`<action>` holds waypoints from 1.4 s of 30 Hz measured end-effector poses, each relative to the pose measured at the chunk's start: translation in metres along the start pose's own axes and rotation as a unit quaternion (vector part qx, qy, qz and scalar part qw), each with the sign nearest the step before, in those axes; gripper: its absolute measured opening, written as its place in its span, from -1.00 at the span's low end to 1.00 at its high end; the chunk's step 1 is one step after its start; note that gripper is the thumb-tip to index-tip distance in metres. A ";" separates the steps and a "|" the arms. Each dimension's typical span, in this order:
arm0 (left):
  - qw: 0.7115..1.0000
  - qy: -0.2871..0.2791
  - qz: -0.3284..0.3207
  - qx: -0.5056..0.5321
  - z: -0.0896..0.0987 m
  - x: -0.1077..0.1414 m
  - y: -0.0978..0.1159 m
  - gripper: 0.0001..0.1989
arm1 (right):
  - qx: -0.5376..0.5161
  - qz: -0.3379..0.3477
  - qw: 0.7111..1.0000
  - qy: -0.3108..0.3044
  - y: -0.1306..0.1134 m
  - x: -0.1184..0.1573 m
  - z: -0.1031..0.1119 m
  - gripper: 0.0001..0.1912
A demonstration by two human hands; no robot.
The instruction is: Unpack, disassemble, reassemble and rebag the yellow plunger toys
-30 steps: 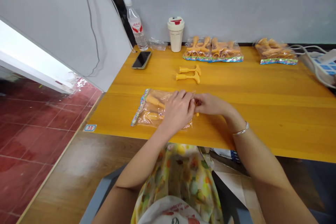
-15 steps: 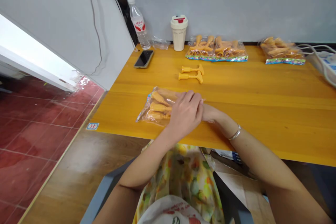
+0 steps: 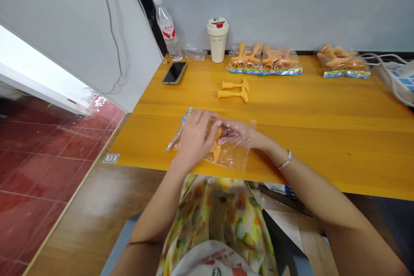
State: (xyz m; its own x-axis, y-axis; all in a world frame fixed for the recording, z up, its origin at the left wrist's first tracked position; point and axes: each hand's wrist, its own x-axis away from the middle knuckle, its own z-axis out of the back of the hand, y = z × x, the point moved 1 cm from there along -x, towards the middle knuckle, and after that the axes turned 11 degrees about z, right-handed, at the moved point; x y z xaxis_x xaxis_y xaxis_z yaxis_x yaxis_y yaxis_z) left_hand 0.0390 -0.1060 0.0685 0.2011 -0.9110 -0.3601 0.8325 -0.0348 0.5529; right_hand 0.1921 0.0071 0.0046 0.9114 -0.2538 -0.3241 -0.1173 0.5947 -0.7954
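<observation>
A clear plastic bag [image 3: 234,155] with a colourful printed strip lies near the table's front edge, holding yellow T-shaped handles [image 3: 216,152]. My left hand [image 3: 197,133] is over the bag's printed end, its fingers bent around the bag and slightly blurred. From the other side, my right hand [image 3: 236,131] reaches in at the unprinted end, with clear film across it. Its thumb and fingers are apart beside the handles, the fingertips partly hidden. Two loose yellow T-shaped handles [image 3: 233,94] lie side by side beyond the bag.
Filled bags of yellow handles [image 3: 263,62] stand along the wall, another filled bag [image 3: 344,62] farther right. A white lidded cup [image 3: 217,43], a water bottle [image 3: 170,34] and a phone [image 3: 174,72] are at the back left. White cables [image 3: 388,73] lie at the right edge.
My left hand has slid left off my right hand onto the bag's printed end. The right hand, covered before, now shows at the bag's other end. The view has shifted slightly.
</observation>
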 end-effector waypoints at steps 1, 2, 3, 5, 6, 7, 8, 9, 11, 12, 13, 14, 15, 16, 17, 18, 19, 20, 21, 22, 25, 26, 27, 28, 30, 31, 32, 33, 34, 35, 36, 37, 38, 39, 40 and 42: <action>1.000 0.006 0.020 -0.014 0.005 -0.001 -0.012 -0.76 | -0.005 0.008 1.000 -0.005 0.002 0.000 -0.001 -0.39; 0.999 -0.008 0.033 -0.024 0.008 -0.002 -0.022 -0.73 | -0.002 0.017 1.000 -0.006 0.003 0.001 -0.001 -0.40; 0.998 -0.028 0.040 -0.029 0.010 -0.001 -0.031 -0.73 | 0.009 0.027 1.000 -0.002 0.004 0.002 -0.001 -0.45; 0.996 -0.071 0.032 -0.033 0.012 0.003 -0.044 -0.75 | 0.051 0.035 0.998 0.021 0.006 0.004 -0.002 -0.53; 0.995 -0.087 0.022 -0.032 0.012 0.006 -0.048 -0.77 | 0.073 0.030 0.996 0.030 0.006 0.004 -0.002 -0.55; 0.995 -0.097 0.014 -0.031 0.011 0.009 -0.051 -0.78 | 0.091 0.020 0.995 0.038 0.006 0.003 -0.002 -0.57; 0.994 -0.102 0.008 -0.031 0.009 0.012 -0.052 -0.79 | 0.103 0.007 0.994 0.046 0.005 0.002 -0.002 -0.58; 0.994 -0.103 0.007 -0.030 0.008 0.015 -0.053 -0.79 | 0.112 -0.006 0.992 0.052 0.004 0.002 -0.003 -0.59; 0.994 -0.105 0.011 -0.025 0.004 0.019 -0.054 -0.78 | 0.130 -0.027 0.989 0.069 0.003 0.000 -0.004 -0.63; 0.994 -0.105 0.014 -0.023 0.003 0.020 -0.054 -0.77 | 0.143 -0.035 0.986 0.082 0.002 -0.001 -0.005 -0.64; 0.994 -0.105 0.016 -0.021 0.001 0.020 -0.055 -0.76 | 0.157 -0.044 0.982 0.096 0.002 -0.002 -0.006 -0.65; 0.994 -0.104 0.019 -0.022 0.000 0.020 -0.055 -0.75 | 0.168 -0.052 0.978 0.112 0.002 -0.002 -0.006 -0.65; 0.994 -0.103 0.021 -0.026 -0.002 0.019 -0.056 -0.75 | 0.175 -0.057 0.975 0.126 0.002 -0.002 -0.006 -0.64; 0.994 -0.103 0.023 -0.036 -0.003 0.019 -0.056 -0.74 | 0.175 -0.060 0.973 0.139 0.002 -0.002 -0.005 -0.62; 0.993 -0.104 0.024 -0.050 -0.005 0.019 -0.057 -0.73 | 0.172 -0.061 0.972 0.149 0.002 -0.002 -0.002 -0.62; 0.992 -0.106 0.026 -0.068 -0.006 0.019 -0.057 -0.71 | 0.167 -0.059 0.972 0.153 0.003 -0.001 0.002 -0.62; 0.990 -0.108 0.028 -0.087 -0.008 0.019 -0.057 -0.69 | 0.165 -0.059 0.973 0.153 0.003 0.000 0.008 -0.63; 0.988 -0.109 0.030 -0.106 -0.010 0.019 -0.057 -0.64 | 0.169 -0.064 0.972 0.148 0.004 0.002 0.015 -0.66; 0.986 -0.110 0.032 -0.124 -0.012 0.019 -0.057 -0.59 | 0.181 -0.078 0.970 0.144 0.005 0.004 0.024 -0.69; 0.984 -0.110 0.033 -0.140 -0.013 0.019 -0.057 -0.55 | 0.199 -0.100 0.965 0.142 0.007 0.006 0.034 -0.72; 0.977 -0.125 0.014 -0.171 -0.018 0.016 -0.056 -0.50 | 0.286 -0.186 0.921 0.189 0.013 0.013 0.062 -0.72; 0.975 -0.134 0.004 -0.177 -0.019 0.015 -0.055 -0.50 | 0.321 -0.202 0.900 0.216 0.016 0.014 0.070 -0.70; 0.973 -0.143 -0.004 -0.182 -0.020 0.013 -0.054 -0.49 | 0.351 -0.204 0.883 0.238 0.018 0.014 0.076 -0.68; 0.971 -0.149 -0.011 -0.188 -0.021 0.011 -0.053 -0.48 | 0.374 -0.196 0.872 0.249 0.020 0.011 0.080 -0.65; 0.968 -0.153 -0.015 -0.200 -0.022 0.007 -0.049 -0.47 | 0.396 -0.163 0.875 0.225 0.024 0.000 0.083 -0.59; 0.966 -0.154 -0.013 -0.206 -0.023 0.006 -0.047 -0.47 | 0.397 -0.154 0.884 0.190 0.026 -0.009 0.082 -0.57; 0.964 -0.156 -0.011 -0.213 -0.023 0.004 -0.045 -0.46 | 0.397 -0.156 0.892 0.146 0.027 -0.019 0.082 -0.56; 0.963 -0.159 -0.007 -0.219 -0.023 0.003 -0.043 -0.46 | 0.398 -0.168 0.896 0.100 0.028 -0.030 0.081 -0.55; 0.961 -0.164 -0.004 -0.225 -0.024 0.001 -0.042 -0.45 | 0.401 -0.185 0.895 0.061 0.029 -0.040 0.080 -0.54; 0.959 -0.168 0.000 -0.229 -0.024 -0.001 -0.042 -0.44 | 0.405 -0.203 0.891 0.032 0.029 -0.050 0.079 -0.52; 0.957 -0.171 0.002 -0.233 -0.023 -0.002 -0.042 -0.43 | 0.410 -0.217 0.886 0.014 0.028 -0.057 0.079 -0.49; 0.956 -0.174 0.005 -0.235 -0.023 -0.004 -0.044 -0.42 | 0.414 -0.226 0.882 0.006 0.027 -0.061 0.080 -0.45; 0.956 -0.176 0.009 -0.235 -0.022 -0.006 -0.046 -0.41 | 0.415 -0.231 0.880 0.012 0.026 -0.062 0.082 -0.42; 0.956 -0.178 0.014 -0.233 -0.021 -0.009 -0.048 -0.41 | 0.413 -0.230 0.881 0.031 0.024 -0.059 0.086 -0.39; 0.957 -0.178 0.020 -0.230 -0.019 -0.011 -0.049 -0.41 | 0.406 -0.226 0.883 0.061 0.022 -0.053 0.090 -0.36; 0.962 -0.167 0.033 -0.215 -0.019 -0.014 -0.047 -0.39 | 0.361 -0.206 0.895 0.161 0.018 -0.031 0.100 -0.33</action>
State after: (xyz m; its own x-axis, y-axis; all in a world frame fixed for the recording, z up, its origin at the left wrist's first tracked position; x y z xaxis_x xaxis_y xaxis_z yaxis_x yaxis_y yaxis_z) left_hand 0.0069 -0.0837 0.0338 0.1437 -0.9891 -0.0334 0.9747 0.1357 0.1777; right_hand 0.2016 0.1023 0.0516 0.6441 -0.7025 -0.3026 0.5944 0.7087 -0.3800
